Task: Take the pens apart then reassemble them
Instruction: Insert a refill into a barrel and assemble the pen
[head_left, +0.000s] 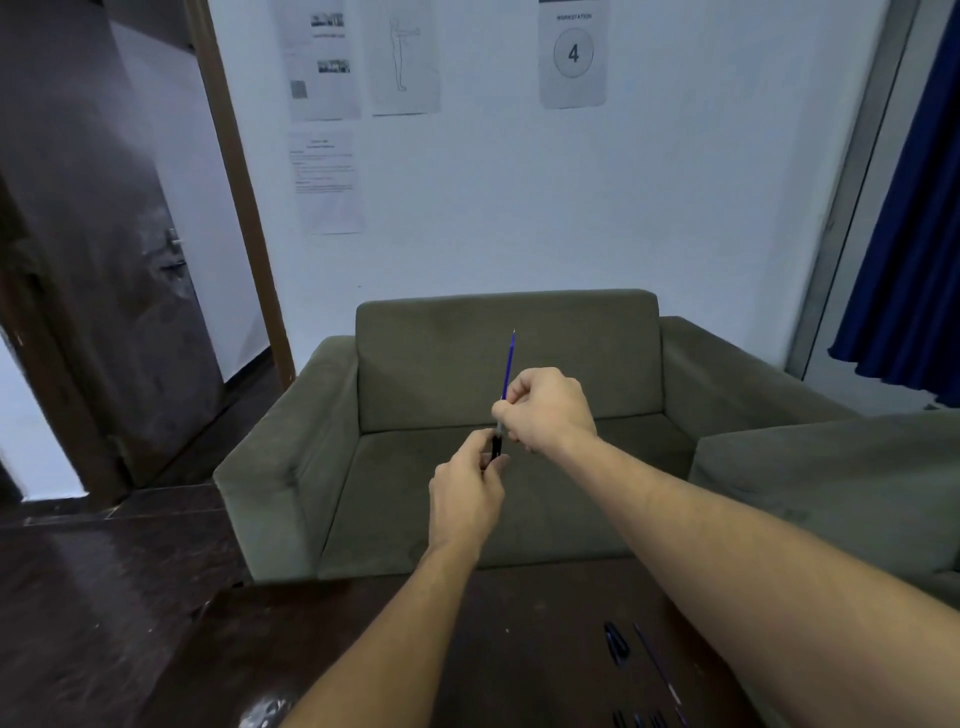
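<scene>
Progress stands at mid-task, on this inspector's reading. Both hands are raised above the dark table (363, 649), in front of a green armchair (509, 364). The right hand (545, 410) is pinched closed on a thin blue refill (509, 364), which points up and away with its tip exposed. The left hand (465, 493) is closed around a short black pen section (497, 448) directly below, in line with the refill. The two parts meet or nearly meet between the hands; whether the refill is entering or leaving the section cannot be determined.

On the table at near right lie further parts: a dark cap-like piece (615, 644), a long thin rod that appears to be another refill (657, 665), and several small dark pieces (639, 719) at the bottom edge, partly cut off. Their exact identity is too small to confirm.

Assessment: at least one other pen appears to lie dismantled, and the pen in hand is not whole. No complete pen is in view. Remaining work, as far as can be judged, includes finishing the held pen and joining the loose table parts.
</scene>
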